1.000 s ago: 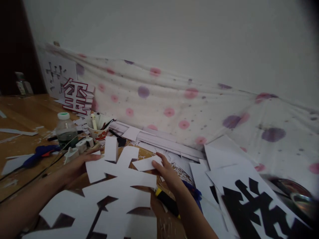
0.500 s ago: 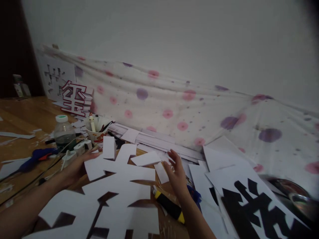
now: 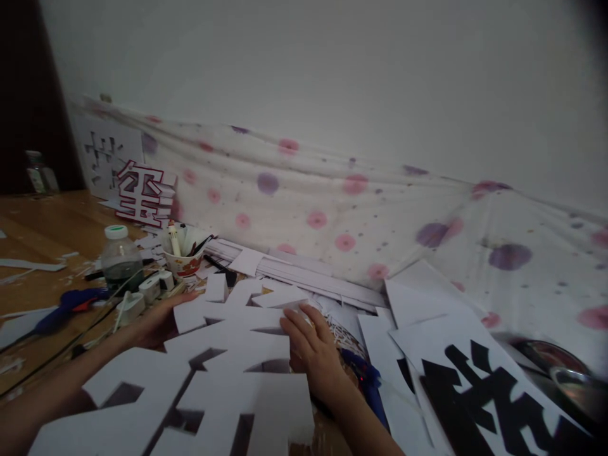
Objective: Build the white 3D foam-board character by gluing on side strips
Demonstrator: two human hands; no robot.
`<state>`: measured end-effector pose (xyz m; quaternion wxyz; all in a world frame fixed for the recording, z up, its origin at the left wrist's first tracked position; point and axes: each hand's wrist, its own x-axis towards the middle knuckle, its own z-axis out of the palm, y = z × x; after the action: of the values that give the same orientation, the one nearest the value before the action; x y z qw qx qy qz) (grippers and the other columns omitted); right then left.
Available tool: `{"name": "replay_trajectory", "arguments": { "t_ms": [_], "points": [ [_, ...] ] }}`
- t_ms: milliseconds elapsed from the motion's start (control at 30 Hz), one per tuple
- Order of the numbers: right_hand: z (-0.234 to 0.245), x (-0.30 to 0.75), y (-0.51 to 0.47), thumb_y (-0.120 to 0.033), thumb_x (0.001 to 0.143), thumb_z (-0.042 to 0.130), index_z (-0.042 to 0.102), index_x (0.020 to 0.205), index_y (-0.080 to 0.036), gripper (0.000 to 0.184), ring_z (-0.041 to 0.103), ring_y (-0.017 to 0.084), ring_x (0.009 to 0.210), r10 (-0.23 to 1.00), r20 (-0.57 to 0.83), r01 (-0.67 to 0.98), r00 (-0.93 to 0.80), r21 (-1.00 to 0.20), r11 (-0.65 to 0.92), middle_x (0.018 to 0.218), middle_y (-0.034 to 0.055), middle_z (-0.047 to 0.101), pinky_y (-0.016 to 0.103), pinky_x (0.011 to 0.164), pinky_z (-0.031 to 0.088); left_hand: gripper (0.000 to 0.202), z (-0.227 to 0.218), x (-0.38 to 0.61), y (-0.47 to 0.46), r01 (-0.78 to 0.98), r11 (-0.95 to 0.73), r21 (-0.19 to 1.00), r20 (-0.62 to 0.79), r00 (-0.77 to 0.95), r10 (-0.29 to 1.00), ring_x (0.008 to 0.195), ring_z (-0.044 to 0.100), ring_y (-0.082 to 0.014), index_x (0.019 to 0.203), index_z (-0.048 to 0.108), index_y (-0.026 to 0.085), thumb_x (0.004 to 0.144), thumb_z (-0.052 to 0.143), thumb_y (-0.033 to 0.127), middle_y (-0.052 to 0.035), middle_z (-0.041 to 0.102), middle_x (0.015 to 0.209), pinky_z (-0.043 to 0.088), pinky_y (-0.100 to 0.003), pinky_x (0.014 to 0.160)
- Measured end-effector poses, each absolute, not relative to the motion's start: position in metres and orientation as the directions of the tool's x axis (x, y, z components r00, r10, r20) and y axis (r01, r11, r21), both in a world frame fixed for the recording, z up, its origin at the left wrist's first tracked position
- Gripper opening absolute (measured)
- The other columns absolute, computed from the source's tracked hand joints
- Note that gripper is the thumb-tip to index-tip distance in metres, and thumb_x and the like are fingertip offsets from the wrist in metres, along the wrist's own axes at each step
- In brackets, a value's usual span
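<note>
A large white cut-out character, with thick side walls like foam board, spreads across the front of the view. My left hand holds its left edge, fingers partly hidden beneath it. My right hand grips the right edge, its fingertips over the top face and the thumb out of sight. A small white block stands at the far left end of the character; I cannot tell whether it is joined on. Just right of my right hand lies a blue glue gun with a small red light.
Left are a power strip, a capped bottle, a paper cup of pens and another blue tool with cords. A red-edged character leans at the back. Printed sheets and a glass lid lie right.
My right hand has come down and left onto the character's right edge. The character has shifted and tilted, and now covers the yellow-and-black handle that lay beside it.
</note>
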<state>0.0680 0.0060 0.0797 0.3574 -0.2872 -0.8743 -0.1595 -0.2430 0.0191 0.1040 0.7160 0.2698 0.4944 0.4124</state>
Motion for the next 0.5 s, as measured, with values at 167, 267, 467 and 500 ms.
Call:
{"name": "replay_trajectory", "arguments": {
  "t_ms": [167,267,467,500],
  "points": [
    [0.063,0.072,0.011,-0.006,0.08,0.044,0.045,0.13,-0.027,0.054,0.045,0.024,0.121,0.349,0.791,0.627,-0.503,0.056,0.777,0.123,0.0048,0.059,0.047,0.099,0.041,0.045,0.104,-0.243,0.02,-0.342,0.435,0.833,-0.415,0.132,0.9,0.067,0.065,-0.0207,0.097,0.062,0.015,0.062,0.073,0.041,-0.0033,0.071,0.075,0.049,-0.029,0.063],
    [0.054,0.074,0.009,-0.005,0.081,0.044,0.043,0.131,-0.028,0.055,0.044,0.023,0.122,0.261,0.843,0.65,-0.471,0.131,0.748,0.12,0.0045,0.061,0.045,0.097,0.043,0.047,0.108,-0.241,0.02,-0.338,0.367,0.867,-0.36,0.085,0.929,0.066,0.064,-0.0201,0.097,0.063,0.013,0.06,0.074,0.04,-0.004,0.071,0.074,0.049,-0.028,0.062],
    [0.047,0.079,0.003,-0.003,0.081,0.046,0.035,0.136,-0.027,0.061,0.034,0.022,0.127,0.238,0.845,0.649,-0.478,0.158,0.744,0.118,0.0055,0.061,0.044,0.098,0.041,0.044,0.113,-0.242,0.021,-0.331,0.313,0.89,-0.292,0.111,0.95,0.069,0.064,-0.0205,0.099,0.064,0.013,0.063,0.072,0.037,-0.005,0.071,0.075,0.049,-0.026,0.062],
    [0.047,0.08,0.005,-0.004,0.081,0.045,0.036,0.136,-0.026,0.06,0.035,0.023,0.127,0.262,0.838,0.651,-0.479,0.139,0.746,0.12,0.0063,0.06,0.045,0.098,0.041,0.044,0.113,-0.242,0.022,-0.321,0.342,0.883,-0.317,0.126,0.94,0.07,0.064,-0.021,0.1,0.063,0.013,0.064,0.071,0.038,-0.0051,0.071,0.075,0.049,-0.027,0.062]
  ]
}}
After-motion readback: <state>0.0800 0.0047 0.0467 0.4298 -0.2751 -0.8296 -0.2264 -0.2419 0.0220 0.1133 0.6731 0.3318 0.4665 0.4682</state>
